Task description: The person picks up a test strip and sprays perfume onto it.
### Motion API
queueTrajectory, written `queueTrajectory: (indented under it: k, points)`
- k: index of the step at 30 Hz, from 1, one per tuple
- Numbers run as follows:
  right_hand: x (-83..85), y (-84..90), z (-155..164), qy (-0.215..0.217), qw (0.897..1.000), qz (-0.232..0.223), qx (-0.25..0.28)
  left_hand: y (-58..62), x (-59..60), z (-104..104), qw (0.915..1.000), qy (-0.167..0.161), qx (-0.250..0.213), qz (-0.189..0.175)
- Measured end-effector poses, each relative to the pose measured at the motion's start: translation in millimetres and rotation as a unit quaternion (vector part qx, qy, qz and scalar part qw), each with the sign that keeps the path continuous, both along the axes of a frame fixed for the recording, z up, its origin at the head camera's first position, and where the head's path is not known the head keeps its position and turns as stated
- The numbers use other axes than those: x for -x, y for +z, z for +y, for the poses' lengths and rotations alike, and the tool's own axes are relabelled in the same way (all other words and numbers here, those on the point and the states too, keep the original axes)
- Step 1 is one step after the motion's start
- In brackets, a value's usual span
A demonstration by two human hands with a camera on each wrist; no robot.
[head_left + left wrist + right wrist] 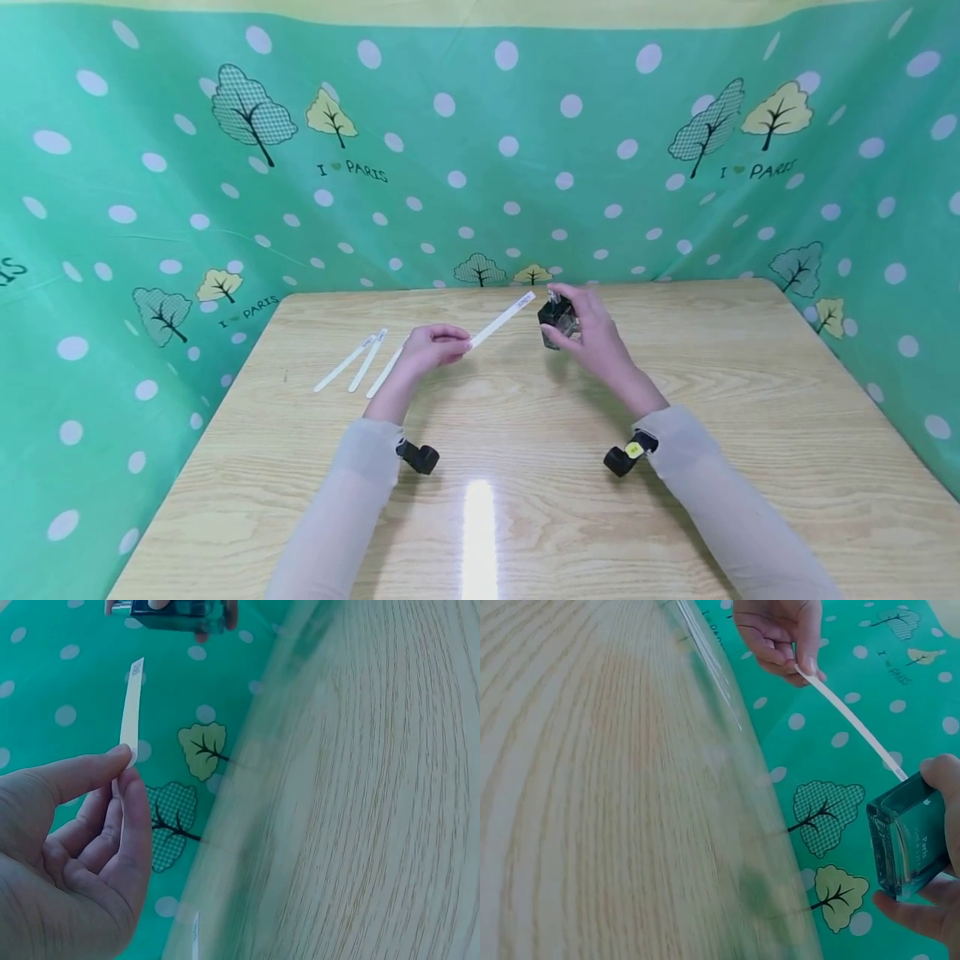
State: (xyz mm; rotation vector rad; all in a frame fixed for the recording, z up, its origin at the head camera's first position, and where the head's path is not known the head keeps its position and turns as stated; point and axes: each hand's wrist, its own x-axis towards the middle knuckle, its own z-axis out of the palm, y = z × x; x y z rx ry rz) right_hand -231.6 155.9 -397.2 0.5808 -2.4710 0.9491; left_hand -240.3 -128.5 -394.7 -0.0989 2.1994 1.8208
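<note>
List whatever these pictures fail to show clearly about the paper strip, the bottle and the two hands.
- Bottle: in the head view the right hand covers most of it; in the right wrist view the frame edge cuts it off.
- Bottle's top: the left wrist view's upper edge crops it.
- Print on the paper strip tip: too small to read.
- Spare strips: partly behind the left hand.
- Table edge: blurred in both wrist views.
</note>
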Motion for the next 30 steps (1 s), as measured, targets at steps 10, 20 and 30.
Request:
queueTrajectory:
  k: [10, 20, 30]
  points:
    - [3.4, -5.4, -1.2, 0.014, 1.0, -0.008, -0.013, -0.7, 0.6, 7.8, 0.9999, -0.011, -0.012, 0.001]
    - [0.5, -8.5, -2.2, 0.008, 1.0, 0.0, -0.03, -1.3, -2.1, 14.2, 0.9997, -0.012, -0.023, 0.001]
    - [-0.8, -8.9, -3.1, -0.003, 0.999, 0.016, -0.038, -2.2, -2.3, 18.6, 0.9995, -0.012, -0.029, 0.004]
